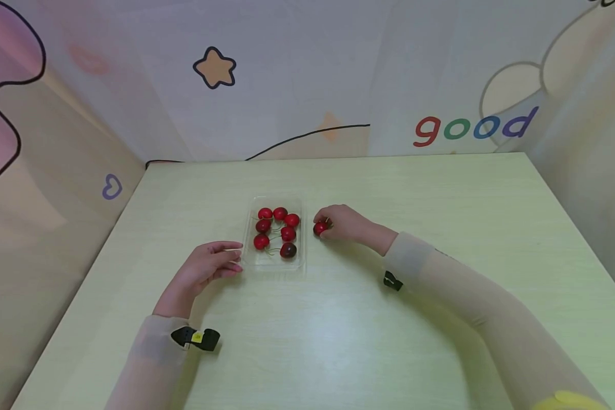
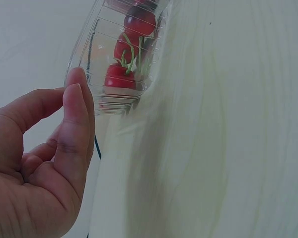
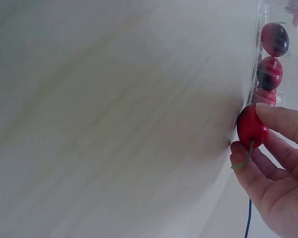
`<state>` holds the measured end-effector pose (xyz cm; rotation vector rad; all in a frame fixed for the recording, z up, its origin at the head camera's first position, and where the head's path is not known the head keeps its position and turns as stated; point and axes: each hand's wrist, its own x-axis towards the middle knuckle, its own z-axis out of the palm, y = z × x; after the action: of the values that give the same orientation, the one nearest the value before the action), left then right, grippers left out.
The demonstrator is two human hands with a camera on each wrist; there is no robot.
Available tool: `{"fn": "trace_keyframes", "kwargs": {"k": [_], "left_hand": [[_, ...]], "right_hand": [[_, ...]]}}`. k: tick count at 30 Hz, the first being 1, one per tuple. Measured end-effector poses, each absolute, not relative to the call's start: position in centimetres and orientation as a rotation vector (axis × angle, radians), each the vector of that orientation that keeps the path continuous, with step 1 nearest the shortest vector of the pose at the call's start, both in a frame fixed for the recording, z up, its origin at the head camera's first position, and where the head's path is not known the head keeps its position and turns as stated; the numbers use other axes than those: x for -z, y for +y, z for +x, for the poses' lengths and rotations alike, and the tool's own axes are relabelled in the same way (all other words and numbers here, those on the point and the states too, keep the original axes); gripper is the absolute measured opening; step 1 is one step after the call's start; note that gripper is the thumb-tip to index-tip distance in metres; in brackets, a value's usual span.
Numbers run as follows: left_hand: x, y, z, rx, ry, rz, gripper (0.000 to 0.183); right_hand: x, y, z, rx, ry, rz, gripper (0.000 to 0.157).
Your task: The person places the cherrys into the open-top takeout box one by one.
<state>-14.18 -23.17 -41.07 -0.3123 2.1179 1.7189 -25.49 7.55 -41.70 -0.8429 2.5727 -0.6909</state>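
Note:
A clear plastic tray (image 1: pixel 274 265) stands on the table with several dark red cherries (image 1: pixel 279 214) in it, green stems attached. At the tray's left edge is my left hand (image 1: pixel 207 266). Its thumb and fingers reach forward, fairly straight, with the tips right at the rim; the left wrist view shows the lower fingers bent. Beside the tray's right edge, my right hand (image 1: pixel 342 222) pinches one cherry (image 3: pixel 252 126) between thumb and fingers. That cherry's green stem (image 3: pixel 248 154) hangs across the fingers.
The pale wood-grain table (image 1: pixel 389 336) extends around the tray on all sides. Behind it rises a printed fabric backdrop (image 1: pixel 307 74), with more cloth at left and right. Black straps (image 1: pixel 196 337) sit at the sleeve cuffs.

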Motion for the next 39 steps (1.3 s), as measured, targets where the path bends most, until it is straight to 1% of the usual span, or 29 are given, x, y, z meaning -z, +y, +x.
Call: {"fn": "trace_keyframes", "kwargs": {"k": [8,21,26,31,39], "left_hand": [[41.0,-23.1,-14.1,-1.711,2.119,-0.309,0.049],[40.8,-23.3,-14.3,-1.718,2.122,-0.308,0.049],[41.0,-23.3,-14.2,-1.716,2.123,-0.308,0.049],[41.0,-23.4,-14.1,-1.71,2.125,-0.313,0.049],[41.1,-23.4,-14.3,-1.712,2.124,-0.318,0.048]], "right_hand": [[41.6,7.6,-25.3,0.683,2.593,-0.849,0.034],[40.9,7.7,-25.1,0.674,2.599,-0.825,0.036],[40.7,7.7,-25.0,0.699,2.589,-0.826,0.033],[39.9,7.8,-25.0,0.73,2.588,-0.83,0.031],[38.2,7.3,-24.8,0.734,2.605,-0.887,0.033]]}}
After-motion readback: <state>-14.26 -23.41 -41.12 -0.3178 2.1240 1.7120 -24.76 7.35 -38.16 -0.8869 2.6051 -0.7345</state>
